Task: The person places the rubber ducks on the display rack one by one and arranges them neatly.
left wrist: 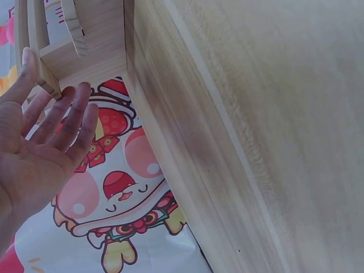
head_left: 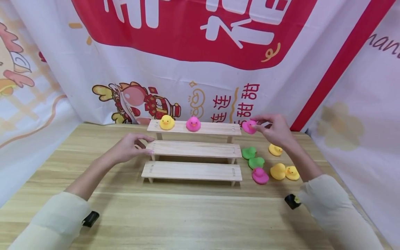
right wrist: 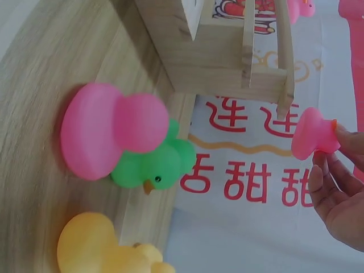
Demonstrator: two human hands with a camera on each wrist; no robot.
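A three-step wooden display stand (head_left: 193,148) stands on the table, with a yellow duck (head_left: 167,122) and a pink duck (head_left: 193,124) on its top step. My left hand (head_left: 129,148) holds the left end of the middle step, thumb at the front edge and fingers behind, as the left wrist view (left wrist: 51,136) shows. My right hand (head_left: 276,130) pinches another pink rubber duck (right wrist: 315,134) between thumb and fingertips. That duck hangs in the air just off the right end of the top step.
Right of the stand lie two green ducks (head_left: 256,163), a pink duck (head_left: 260,176) and several yellow ducks (head_left: 277,171). The lower step (head_left: 192,171) bears no ducks. A printed cloth (head_left: 175,76) hangs behind the wooden table (head_left: 175,215).
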